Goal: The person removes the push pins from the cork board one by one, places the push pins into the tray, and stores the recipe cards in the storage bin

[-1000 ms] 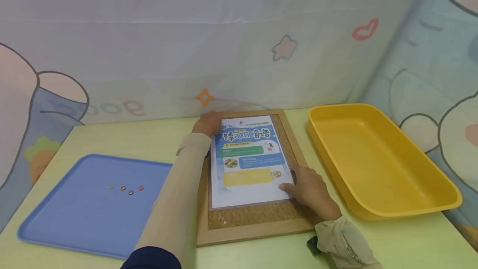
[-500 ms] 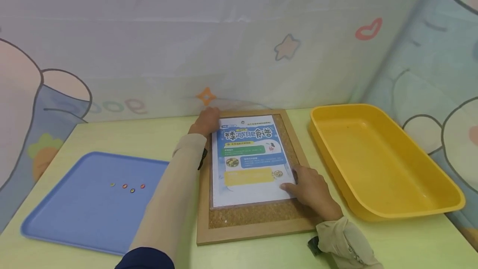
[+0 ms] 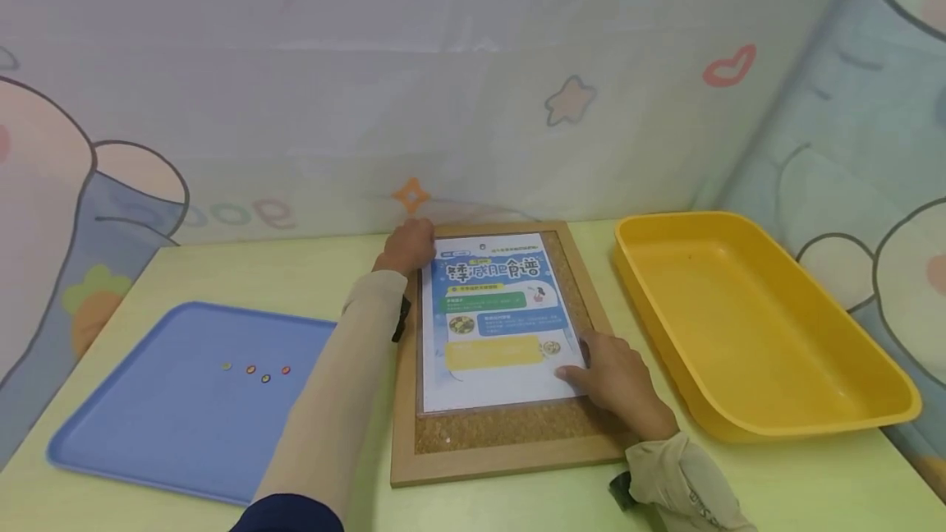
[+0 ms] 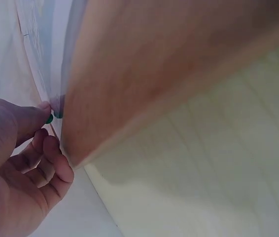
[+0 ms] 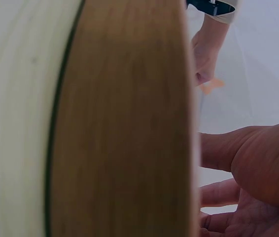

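A printed poster sheet (image 3: 502,384) in a clear sleeve lies on a wood-framed cork board (image 3: 510,429). At the board's upper left corner is my left hand (image 3: 406,249). In the left wrist view its thumb and index finger pinch a small green thumbtack (image 4: 49,119) at the sheet's edge; the tack's point is hidden. My right hand (image 3: 621,376) rests on the board's right side, its thumb on the sheet's lower right edge and its other fingers extended along the frame. The right wrist view shows the frame's side (image 5: 124,118) close up, covering part of that hand.
On the left, a blue tray (image 3: 177,425) bears several small coloured tacks (image 3: 266,378). A deep yellow bin (image 3: 761,327) stands right of the board. Behind the table (image 3: 502,507) hangs a printed cloth backdrop (image 3: 332,105).
My left hand has turned slightly and shifted a little left at the board's corner, showing more of the dark wrist strap. The right hand, sheet and board keep their places; the head view shifts slightly.
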`<state>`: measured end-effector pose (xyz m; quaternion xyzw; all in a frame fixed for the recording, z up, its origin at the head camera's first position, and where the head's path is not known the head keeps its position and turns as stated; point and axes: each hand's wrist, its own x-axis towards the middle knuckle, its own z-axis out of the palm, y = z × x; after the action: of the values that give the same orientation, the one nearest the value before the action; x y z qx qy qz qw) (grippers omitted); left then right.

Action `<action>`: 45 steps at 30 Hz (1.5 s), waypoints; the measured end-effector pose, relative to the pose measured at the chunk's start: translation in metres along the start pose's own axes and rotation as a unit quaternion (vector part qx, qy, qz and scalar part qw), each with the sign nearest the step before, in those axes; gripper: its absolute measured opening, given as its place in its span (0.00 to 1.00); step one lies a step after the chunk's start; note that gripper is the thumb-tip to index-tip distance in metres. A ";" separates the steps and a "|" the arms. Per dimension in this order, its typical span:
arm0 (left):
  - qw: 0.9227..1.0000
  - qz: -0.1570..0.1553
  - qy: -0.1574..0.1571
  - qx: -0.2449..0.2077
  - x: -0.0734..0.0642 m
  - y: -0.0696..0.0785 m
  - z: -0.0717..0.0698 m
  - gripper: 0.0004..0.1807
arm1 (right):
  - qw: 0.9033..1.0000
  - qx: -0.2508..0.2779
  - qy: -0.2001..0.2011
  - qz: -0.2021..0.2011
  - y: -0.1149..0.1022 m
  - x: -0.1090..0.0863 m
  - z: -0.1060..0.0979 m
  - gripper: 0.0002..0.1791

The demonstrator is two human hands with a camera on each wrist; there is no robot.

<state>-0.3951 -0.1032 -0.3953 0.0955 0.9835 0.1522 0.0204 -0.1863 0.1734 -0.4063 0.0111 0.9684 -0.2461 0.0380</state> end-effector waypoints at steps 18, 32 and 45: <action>0.995 0.060 -0.028 0.080 -0.020 0.013 -0.002 0.08 | 1.000 -0.005 0.001 0.006 0.002 0.000 0.003 0.31; 0.985 0.170 0.021 0.020 -0.075 0.023 -0.035 0.19 | 1.000 -0.009 -0.006 0.003 -0.001 0.001 0.001 0.29; 0.989 0.144 -0.009 -0.042 -0.154 -0.030 -0.067 0.07 | 1.000 -0.008 -0.010 0.004 0.000 0.000 0.002 0.32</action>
<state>-0.2545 -0.1812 -0.3388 0.2363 0.9521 0.1937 0.0116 -0.1860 0.1724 -0.4081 0.0126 0.9700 -0.2380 0.0484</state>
